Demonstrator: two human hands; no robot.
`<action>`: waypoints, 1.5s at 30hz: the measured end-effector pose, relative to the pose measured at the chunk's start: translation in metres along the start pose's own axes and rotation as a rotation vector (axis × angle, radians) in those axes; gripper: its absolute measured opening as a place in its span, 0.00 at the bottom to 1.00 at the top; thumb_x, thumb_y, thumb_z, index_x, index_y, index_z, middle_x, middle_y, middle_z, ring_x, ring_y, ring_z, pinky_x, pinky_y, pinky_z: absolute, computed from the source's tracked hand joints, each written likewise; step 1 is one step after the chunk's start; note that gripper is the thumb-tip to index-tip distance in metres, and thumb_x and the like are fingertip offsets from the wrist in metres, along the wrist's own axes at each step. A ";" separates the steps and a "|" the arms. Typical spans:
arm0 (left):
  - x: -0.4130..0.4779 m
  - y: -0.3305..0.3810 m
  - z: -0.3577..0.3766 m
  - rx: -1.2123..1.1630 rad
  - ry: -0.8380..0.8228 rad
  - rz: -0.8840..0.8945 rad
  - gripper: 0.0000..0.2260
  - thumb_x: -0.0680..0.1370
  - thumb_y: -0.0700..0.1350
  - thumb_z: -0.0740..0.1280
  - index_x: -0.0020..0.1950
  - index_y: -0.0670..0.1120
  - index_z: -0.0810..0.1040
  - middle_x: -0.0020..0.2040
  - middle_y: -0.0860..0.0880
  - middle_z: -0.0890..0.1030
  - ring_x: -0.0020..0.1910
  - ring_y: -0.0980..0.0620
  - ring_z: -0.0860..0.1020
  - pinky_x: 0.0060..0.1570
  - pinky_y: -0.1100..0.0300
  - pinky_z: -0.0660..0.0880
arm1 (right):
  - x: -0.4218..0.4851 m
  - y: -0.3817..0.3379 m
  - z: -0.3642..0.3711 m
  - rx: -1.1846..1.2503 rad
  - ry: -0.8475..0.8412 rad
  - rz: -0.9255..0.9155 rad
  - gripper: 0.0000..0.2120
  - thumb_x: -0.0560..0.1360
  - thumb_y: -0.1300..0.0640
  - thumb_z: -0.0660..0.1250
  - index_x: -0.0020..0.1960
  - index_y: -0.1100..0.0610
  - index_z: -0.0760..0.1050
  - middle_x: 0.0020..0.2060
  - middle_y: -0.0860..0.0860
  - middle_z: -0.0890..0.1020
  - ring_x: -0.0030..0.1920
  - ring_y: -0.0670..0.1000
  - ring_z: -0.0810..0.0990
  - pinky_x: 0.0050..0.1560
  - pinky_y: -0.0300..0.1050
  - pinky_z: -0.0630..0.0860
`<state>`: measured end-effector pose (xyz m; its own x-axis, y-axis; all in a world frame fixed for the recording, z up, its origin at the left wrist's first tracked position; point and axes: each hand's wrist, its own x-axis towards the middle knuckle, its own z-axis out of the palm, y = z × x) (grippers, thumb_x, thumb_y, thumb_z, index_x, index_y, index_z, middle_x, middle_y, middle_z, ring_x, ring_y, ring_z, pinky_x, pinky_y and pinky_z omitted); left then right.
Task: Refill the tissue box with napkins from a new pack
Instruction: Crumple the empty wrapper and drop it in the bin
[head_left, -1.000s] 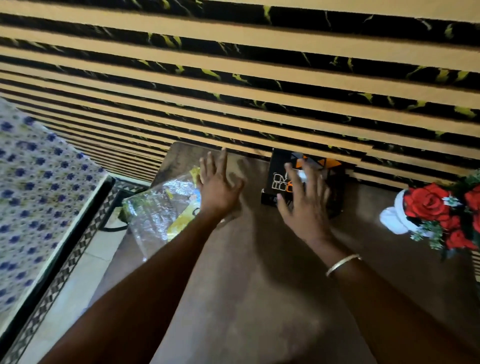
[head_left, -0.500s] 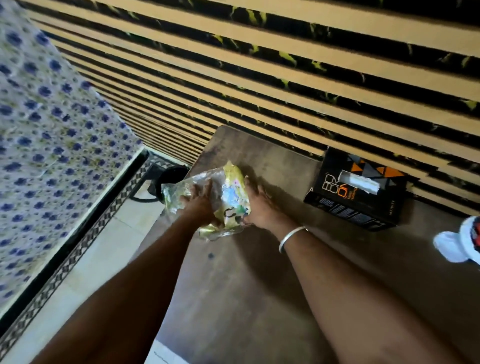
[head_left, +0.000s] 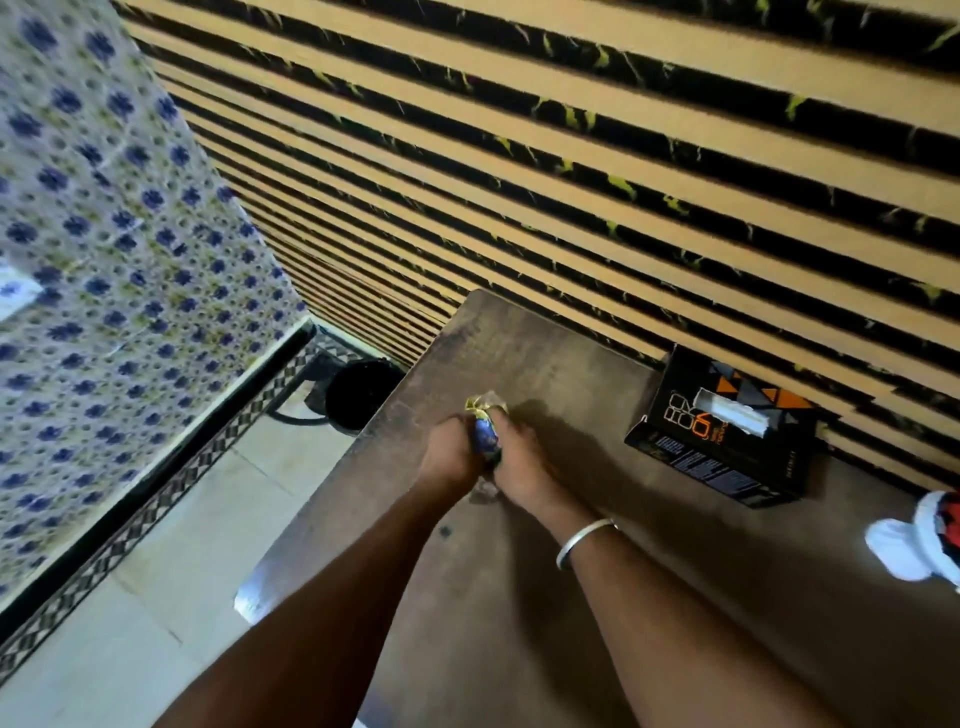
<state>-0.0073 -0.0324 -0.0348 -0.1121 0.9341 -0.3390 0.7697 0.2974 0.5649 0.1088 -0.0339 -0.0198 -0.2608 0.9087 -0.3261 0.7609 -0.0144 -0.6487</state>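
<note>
two hands (head_left: 452, 457), one napkin pack (head_left: 485, 431), one tissue box (head_left: 727, 441), one bangle (head_left: 584, 540).

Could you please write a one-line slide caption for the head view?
Both hands, left hand and right hand, squeeze the napkin pack beside the tissue box.

glossy plastic napkin pack (head_left: 485, 434), matt wood table (head_left: 545, 597)

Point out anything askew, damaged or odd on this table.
Nothing looks damaged or spilled. The black tissue box sits skewed to the striped wall, a white tissue poking from its slot. The napkin pack is bunched tight between the left hand and the right hand, crumpled rather than flat.
</note>
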 end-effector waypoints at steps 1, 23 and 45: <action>-0.003 0.000 -0.005 -0.012 0.026 0.001 0.06 0.70 0.39 0.74 0.46 0.41 0.83 0.45 0.44 0.86 0.46 0.51 0.83 0.39 0.63 0.71 | -0.002 -0.005 -0.002 -0.014 0.014 -0.012 0.32 0.72 0.69 0.66 0.74 0.55 0.65 0.65 0.60 0.76 0.66 0.60 0.74 0.68 0.46 0.68; -0.095 -0.094 -0.199 -0.120 0.292 0.231 0.24 0.69 0.44 0.74 0.65 0.50 0.80 0.55 0.50 0.76 0.53 0.53 0.76 0.48 0.62 0.69 | -0.016 -0.187 0.049 0.131 0.234 -0.226 0.17 0.68 0.65 0.69 0.56 0.55 0.81 0.48 0.52 0.85 0.49 0.50 0.82 0.48 0.36 0.72; 0.043 -0.287 -0.366 0.015 0.177 0.342 0.16 0.68 0.47 0.65 0.53 0.48 0.84 0.48 0.46 0.85 0.48 0.44 0.82 0.47 0.53 0.78 | 0.144 -0.367 0.207 0.192 0.311 -0.018 0.14 0.70 0.61 0.67 0.54 0.53 0.81 0.45 0.50 0.85 0.46 0.48 0.82 0.49 0.39 0.77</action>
<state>-0.4636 -0.0050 0.0639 0.0470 0.9989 0.0034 0.7905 -0.0392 0.6112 -0.3310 0.0162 0.0294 -0.0575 0.9925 -0.1081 0.6245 -0.0487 -0.7795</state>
